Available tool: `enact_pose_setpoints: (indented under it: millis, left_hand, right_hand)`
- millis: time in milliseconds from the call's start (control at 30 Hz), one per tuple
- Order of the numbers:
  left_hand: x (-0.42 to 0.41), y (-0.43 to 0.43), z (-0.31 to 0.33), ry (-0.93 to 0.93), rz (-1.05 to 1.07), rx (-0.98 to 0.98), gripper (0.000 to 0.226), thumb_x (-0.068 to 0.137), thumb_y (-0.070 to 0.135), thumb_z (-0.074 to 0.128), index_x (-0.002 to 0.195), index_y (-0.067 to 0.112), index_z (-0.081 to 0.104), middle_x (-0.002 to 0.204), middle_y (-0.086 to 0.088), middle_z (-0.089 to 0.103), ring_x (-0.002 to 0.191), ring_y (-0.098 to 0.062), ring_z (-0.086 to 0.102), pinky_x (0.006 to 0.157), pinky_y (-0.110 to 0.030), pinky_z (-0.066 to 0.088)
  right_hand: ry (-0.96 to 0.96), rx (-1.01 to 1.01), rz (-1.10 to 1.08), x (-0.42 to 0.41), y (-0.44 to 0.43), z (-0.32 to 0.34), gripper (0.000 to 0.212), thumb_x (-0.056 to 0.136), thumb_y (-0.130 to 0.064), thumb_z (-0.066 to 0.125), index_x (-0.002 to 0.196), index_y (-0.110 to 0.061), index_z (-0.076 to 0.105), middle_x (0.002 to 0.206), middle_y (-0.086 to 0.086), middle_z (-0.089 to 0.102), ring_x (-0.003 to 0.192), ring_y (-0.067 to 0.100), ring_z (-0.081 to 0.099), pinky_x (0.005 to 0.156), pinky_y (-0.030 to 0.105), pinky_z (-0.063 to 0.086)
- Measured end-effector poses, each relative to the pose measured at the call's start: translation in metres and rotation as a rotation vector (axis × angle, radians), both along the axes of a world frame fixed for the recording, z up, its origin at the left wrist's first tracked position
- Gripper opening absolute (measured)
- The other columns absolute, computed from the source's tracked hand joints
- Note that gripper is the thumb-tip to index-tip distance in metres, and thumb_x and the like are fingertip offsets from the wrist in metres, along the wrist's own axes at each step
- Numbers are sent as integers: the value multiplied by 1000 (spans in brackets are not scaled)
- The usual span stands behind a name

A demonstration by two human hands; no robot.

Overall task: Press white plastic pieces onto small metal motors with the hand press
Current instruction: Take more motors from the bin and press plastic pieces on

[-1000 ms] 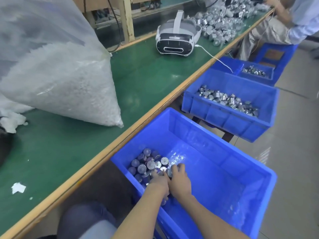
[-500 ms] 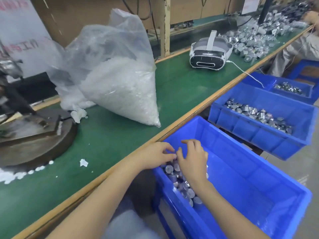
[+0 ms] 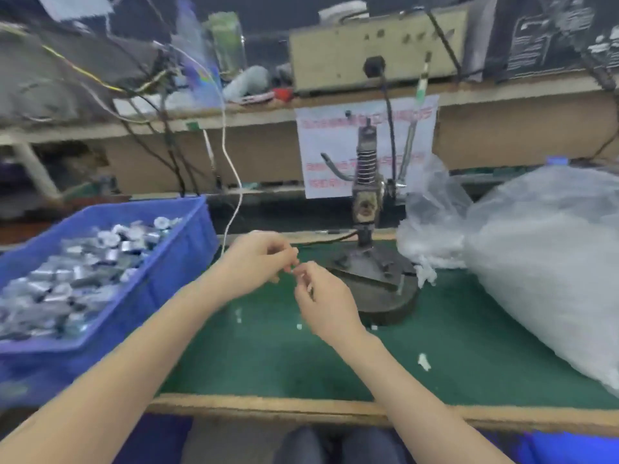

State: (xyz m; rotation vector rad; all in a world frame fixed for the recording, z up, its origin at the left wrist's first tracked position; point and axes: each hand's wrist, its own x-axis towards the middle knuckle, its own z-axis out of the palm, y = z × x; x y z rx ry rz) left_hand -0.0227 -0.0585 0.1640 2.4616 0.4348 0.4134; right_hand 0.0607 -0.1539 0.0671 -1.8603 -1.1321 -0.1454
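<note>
My left hand (image 3: 256,262) and my right hand (image 3: 323,301) meet fingertip to fingertip over the green mat, just left of the hand press (image 3: 365,202). Both have curled, pinching fingers. A small pale piece (image 3: 306,285) shows between my right fingers; the frame is too blurred to name it. What my left hand holds is hidden. The press stands upright on a round dark base (image 3: 385,296), its spring and ram raised. Metal motors (image 3: 83,262) fill a blue bin (image 3: 187,252) at left. A clear bag of white plastic pieces (image 3: 542,262) lies at right.
Loose white bits (image 3: 423,361) lie on the green mat (image 3: 469,346). The wooden table edge (image 3: 301,410) runs across the front. Behind the press are a paper notice (image 3: 335,155), hanging cables (image 3: 231,155) and a cluttered shelf (image 3: 368,45).
The view has swung left from the blue floor bin of motors to the press. Both hands have lifted out of that bin and come together over the mat in front of the press.
</note>
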Motion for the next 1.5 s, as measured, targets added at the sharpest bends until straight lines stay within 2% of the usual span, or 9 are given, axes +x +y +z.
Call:
enact_pose_setpoints:
  millis: [267,467,533,667,900,1000,1100,1400,1500]
  left_hand:
    - [-72,125,25,-155,545,316,24,89,16,51,71,7,63,66,-1,60,63,-17,51,57,-26,35]
    - [-94,203,-10,393,790,209,26,93,26,46,102,4,58,113,-20,58,103,-31,53,80,-33,41]
    - [-97,210,-27,685,771,97,54,93,40,45,137,10,37,148,-20,25,134,-36,29,107,-38,29]
    - [-97,220,-35,687,752,-48,78,87,51,50,148,26,9,151,-20,-20,141,-41,11,114,-46,16]
    - [-82,215,-45,627,656,238,23,95,26,40,106,15,56,123,-13,53,110,-30,53,96,-37,41]
    - [-85,212,-44,669,529,191,25,97,20,37,114,20,56,112,-3,59,111,-26,56,95,-35,42]
    - [-93,210,-43,743,454,245,19,96,13,35,83,20,48,94,-5,55,109,-31,56,90,-34,42]
    - [-102,205,-31,1006,451,371,44,97,31,29,141,31,30,141,-9,38,129,-27,38,104,-37,33]
    - [-106,206,-25,953,474,64,37,95,34,30,132,35,36,106,-5,56,87,-20,57,79,-30,47]
  right_hand:
    - [-153,-207,172,-27,66,-60,19,90,-14,52,104,-16,64,91,-7,67,88,5,59,73,19,41]
    - [19,-100,143,-19,70,-65,15,87,-11,56,95,-18,67,52,-21,38,71,-5,47,60,19,31]
    - [33,-111,173,-18,73,-65,14,89,-13,55,95,-19,66,52,-20,38,62,-7,48,58,18,31]
    - [103,-90,127,-14,74,-66,12,87,-9,57,90,-16,67,49,-18,38,63,-5,50,55,19,28]
    - [113,-168,162,-13,73,-66,13,90,-15,52,95,-20,63,48,-11,39,60,-2,49,53,16,30]
    - [163,-157,116,-7,73,-66,13,91,-15,50,94,-20,62,48,-8,40,48,6,42,51,19,29]
    - [231,-153,104,-5,74,-66,14,91,-12,49,90,-20,61,52,-7,46,53,8,49,55,27,33]
    - [358,-125,62,1,76,-67,28,90,-9,48,77,-34,51,57,5,57,57,17,54,55,23,37]
    - [371,-124,49,3,77,-68,29,89,-9,49,76,-35,52,61,10,61,46,9,40,50,20,32]
